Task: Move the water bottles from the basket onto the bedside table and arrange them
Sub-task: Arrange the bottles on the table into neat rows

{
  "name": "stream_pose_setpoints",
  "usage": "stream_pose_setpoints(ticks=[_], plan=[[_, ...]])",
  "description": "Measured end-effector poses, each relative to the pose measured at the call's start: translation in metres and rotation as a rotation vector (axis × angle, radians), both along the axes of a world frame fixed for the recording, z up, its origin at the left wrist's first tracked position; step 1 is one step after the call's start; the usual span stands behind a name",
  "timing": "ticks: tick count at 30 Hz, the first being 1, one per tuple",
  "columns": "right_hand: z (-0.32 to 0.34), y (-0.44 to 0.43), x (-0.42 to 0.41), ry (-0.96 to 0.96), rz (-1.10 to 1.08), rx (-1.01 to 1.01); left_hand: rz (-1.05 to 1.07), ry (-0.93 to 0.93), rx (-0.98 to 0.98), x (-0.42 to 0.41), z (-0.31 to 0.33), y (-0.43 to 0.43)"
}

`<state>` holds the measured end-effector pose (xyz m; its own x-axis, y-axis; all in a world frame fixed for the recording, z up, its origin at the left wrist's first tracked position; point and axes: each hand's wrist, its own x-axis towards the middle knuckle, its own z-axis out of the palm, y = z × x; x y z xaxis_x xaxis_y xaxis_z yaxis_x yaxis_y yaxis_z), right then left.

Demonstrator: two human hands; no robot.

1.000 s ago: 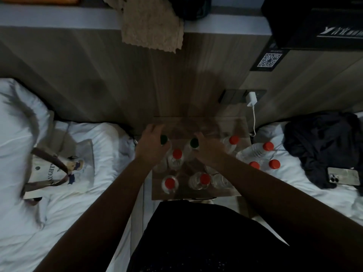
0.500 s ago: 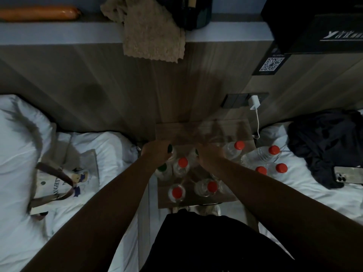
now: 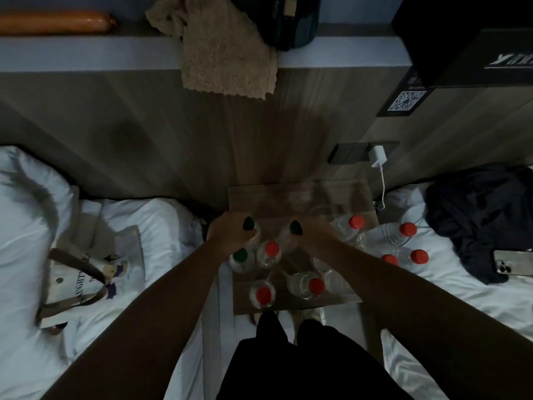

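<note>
- A green-cap bottle at the table's 10 o'clock is being gripped by the left hand, fingers curled round it.
- A 2nd green-cap bottle at 12 is being gripped by the right hand.
- Approx. seven bottles are being kept upright on the bedside table; arranging is judged underway.
- Three red-cap bottles are being left lying on the bed at 3 o'clock, not yet moved.
</note>
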<state>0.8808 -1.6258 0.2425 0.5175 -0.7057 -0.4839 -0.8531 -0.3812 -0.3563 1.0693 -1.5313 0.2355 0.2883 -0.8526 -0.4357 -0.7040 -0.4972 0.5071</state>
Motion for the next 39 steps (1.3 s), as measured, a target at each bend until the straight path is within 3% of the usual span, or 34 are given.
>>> stream_pose_setpoints(ticks=[10,24,39], plan=[[0.021,-0.044,0.058,-0.148,0.032,-0.026,0.092,-0.052,-0.109,0.032,0.020,-0.041],[-0.019,-0.096,0.116,-0.355,0.038,-0.039,0.310,0.014,-0.373,0.065,-0.023,-0.089],[-0.054,-0.106,0.127,-0.613,0.051,-0.124,0.214,-0.111,-0.403,0.088,-0.054,-0.105]])
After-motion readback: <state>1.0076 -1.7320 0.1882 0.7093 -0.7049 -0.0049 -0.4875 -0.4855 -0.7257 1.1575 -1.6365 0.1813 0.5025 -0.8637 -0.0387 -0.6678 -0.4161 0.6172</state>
